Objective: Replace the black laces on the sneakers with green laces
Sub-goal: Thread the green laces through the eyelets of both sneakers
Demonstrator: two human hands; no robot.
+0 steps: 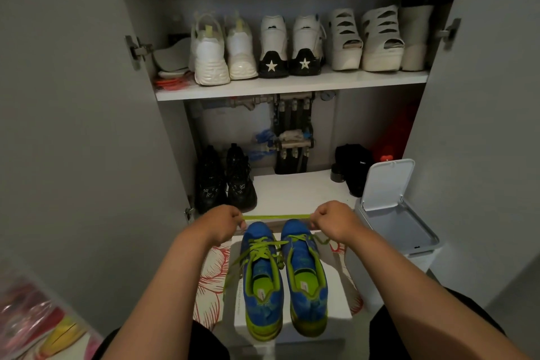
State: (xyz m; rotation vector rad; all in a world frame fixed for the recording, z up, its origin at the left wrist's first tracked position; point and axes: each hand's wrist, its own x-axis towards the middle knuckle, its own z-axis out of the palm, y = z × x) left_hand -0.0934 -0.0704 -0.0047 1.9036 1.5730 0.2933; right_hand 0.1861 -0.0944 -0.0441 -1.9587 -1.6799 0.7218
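Two blue and lime sneakers stand side by side on a white box point(336, 295), toes pointing away from me. The left sneaker point(263, 283) has green lace threaded through its eyelets, with loose ends trailing off to the left. The right sneaker point(305, 278) also carries green lace. A green lace point(276, 216) is stretched taut and level above the toes. My left hand point(223, 222) pinches one end of it and my right hand point(336, 221) pinches the other. No black laces are visible.
An open white cupboard faces me. Its upper shelf point(292, 86) holds several white shoes. Black boots point(226, 181) stand at the bottom left. A white bin point(397, 222) with its lid up stands to the right. A floral cloth point(211, 280) lies under the box.
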